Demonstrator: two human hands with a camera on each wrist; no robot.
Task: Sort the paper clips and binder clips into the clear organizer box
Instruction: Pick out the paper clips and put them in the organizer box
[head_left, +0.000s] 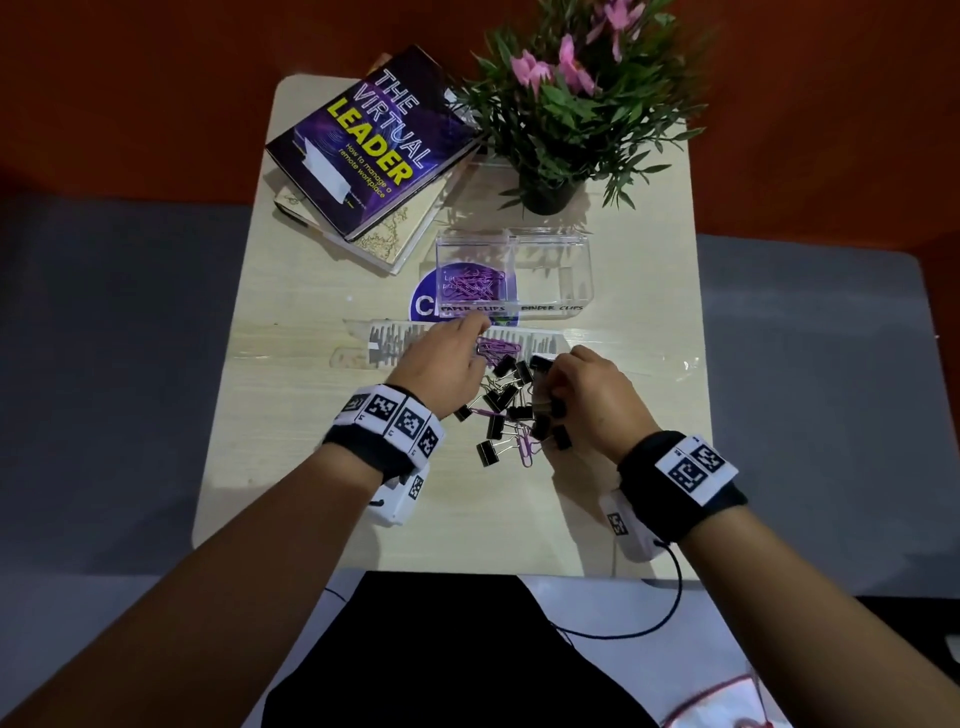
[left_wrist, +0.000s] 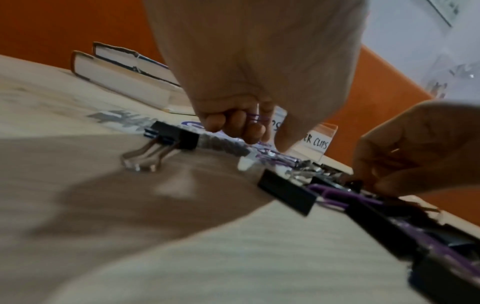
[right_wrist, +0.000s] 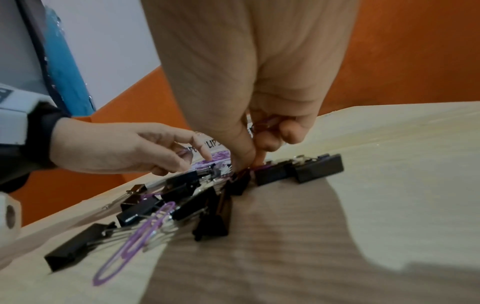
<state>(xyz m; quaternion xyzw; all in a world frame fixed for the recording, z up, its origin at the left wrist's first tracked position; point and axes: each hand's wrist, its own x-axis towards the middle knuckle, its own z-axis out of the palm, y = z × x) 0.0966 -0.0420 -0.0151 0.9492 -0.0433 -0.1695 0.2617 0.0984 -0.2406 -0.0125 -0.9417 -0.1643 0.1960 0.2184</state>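
Paper clips, purple wire ones (head_left: 497, 347), are lying mixed with black metal binder clips (head_left: 503, 402) in a loose pile at centre frame on the pale wood-grain worktop (head_left: 291, 415). More purple clips are already sitting in the left compartment of the clear plastic organizer box (head_left: 550, 270), just above the pile; that compartment is labelled "PAPER CLIPS", the right one "BINDER CLIPS".

Left hand (head_left: 441, 364) is reaching over the pile's upper left edge, fingers (left_wrist: 249, 127) curling around a few purple paper clips, per the left wrist view. Right hand (head_left: 584, 395) is hovering over the pile's right side, fingers (right_wrist: 267, 142) bent and pinching purple paper clips too, fingertips down among the binder clips.

Upper left of the frame: purple hardcover book (head_left: 371, 140) stacked on another book. Upper centre: potted green plant with pink flowers (head_left: 561, 104).
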